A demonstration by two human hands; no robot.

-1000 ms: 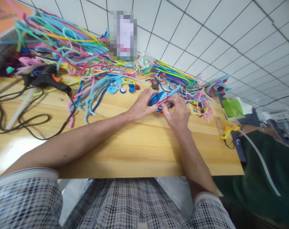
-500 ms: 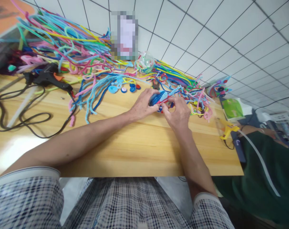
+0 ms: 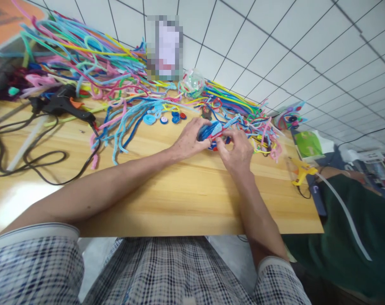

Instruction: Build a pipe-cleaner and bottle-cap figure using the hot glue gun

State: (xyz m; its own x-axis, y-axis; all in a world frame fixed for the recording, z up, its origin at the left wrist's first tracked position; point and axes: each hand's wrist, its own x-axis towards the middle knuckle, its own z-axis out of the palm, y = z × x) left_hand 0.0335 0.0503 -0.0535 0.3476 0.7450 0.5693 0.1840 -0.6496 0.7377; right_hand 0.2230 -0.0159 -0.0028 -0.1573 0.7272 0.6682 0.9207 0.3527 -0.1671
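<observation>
Between my two hands is a rounded blue pipe-cleaner craft piece with light blue and red parts. My left hand is closed around its left side, thumb along the near edge. At its right side, my right hand pinches the red part with thumb and index finger. Fingers hide much of the piece's underside. Just left of it on the table lie small coiled discs: a light blue one, a blue one with a pale middle and a red one. Pliers lie behind the piece.
A black glue gun with a looping cord lies at the left. Heaped pipe cleaners line the table's back edge, beside a clear ball. On the right are a yellow glue gun and a co-worker's dark green sleeve.
Both hands stay on the blue craft piece with almost no movement. The whole view has shifted very slightly.
</observation>
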